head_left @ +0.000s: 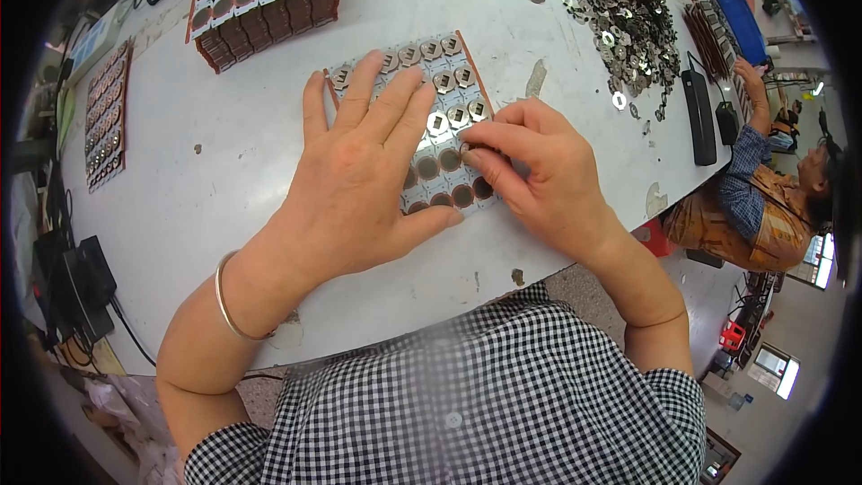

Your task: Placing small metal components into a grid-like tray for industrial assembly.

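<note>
- Left hand (359,166): flat, fingers spread, gripping nothing, lying over the left part of the panel (438,176).
- Right hand (543,171): thumb and forefinger pinched together over the panel's right part; whether a piece sits between their tips, I cannot tell.
- Bench (269,117): white, underneath the panel.
- Heap of metal pieces (620,13): beyond the panel, to its right.
- Panel stack (269,27): beyond the panel, to its left.
- Panel: flat beneath both hands; probably light, thin, fairly stiff; best held by its reddish edges.
- Metal clips (458,115): on the panel's far rows; likely slick, bendable, best pinched by their rims.
</note>
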`<state>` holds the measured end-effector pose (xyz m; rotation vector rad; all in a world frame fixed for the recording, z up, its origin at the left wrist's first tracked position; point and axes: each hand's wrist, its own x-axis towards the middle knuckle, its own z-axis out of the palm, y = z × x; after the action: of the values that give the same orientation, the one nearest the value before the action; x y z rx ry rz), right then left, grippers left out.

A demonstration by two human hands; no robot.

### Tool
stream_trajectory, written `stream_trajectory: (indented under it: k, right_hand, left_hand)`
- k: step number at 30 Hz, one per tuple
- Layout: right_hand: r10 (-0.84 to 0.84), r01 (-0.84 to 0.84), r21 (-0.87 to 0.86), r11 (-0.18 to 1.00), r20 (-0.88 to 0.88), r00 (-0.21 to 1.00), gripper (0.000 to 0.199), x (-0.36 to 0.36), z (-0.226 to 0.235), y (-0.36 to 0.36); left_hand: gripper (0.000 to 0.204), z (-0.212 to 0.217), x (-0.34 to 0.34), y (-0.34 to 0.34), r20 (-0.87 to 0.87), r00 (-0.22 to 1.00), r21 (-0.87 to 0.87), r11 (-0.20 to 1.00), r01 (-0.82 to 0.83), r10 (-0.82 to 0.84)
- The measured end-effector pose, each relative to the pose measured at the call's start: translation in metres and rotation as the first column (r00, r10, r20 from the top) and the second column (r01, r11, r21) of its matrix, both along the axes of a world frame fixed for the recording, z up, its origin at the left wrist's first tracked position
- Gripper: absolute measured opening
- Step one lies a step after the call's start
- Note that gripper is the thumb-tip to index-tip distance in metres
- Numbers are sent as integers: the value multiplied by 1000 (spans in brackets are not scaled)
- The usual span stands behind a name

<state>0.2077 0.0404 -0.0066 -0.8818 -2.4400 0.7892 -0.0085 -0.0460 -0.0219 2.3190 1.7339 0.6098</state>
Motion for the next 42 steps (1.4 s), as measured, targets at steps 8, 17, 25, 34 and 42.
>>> stream_trajectory:
  k: [8, 17, 25, 34, 42]
  right_hand:
    - [-24, 27, 88, 996, -39, 999, 25, 5, -8, -4]
    - [16, -17, 276, 961, 5, 1000, 27, 2, -7, -8]
    - [34, -21, 211, 977, -58, 998, 27, -10, 11, 48]
    - [120, -156, 449, 880, 107, 987, 22, -107, -11, 175]
    - [125, -237, 500, 833, 247, 961, 18, -93, -7, 161]
  left_hand:
    - [99, 0, 2, 1, -11, 1000, -4, 1000, -6, 6]
    - [98, 3, 3, 2, -19, 1000, -5, 1000, -6, 6]
    - [100, 4, 4, 0, -3, 1000, -28, 1000, -10, 10]
    - [99, 4, 4, 1, 28, 1000, -26, 1000, -10, 11]
    - [99, 1, 2, -1, 52, 999, 3, 1000, -15, 14]
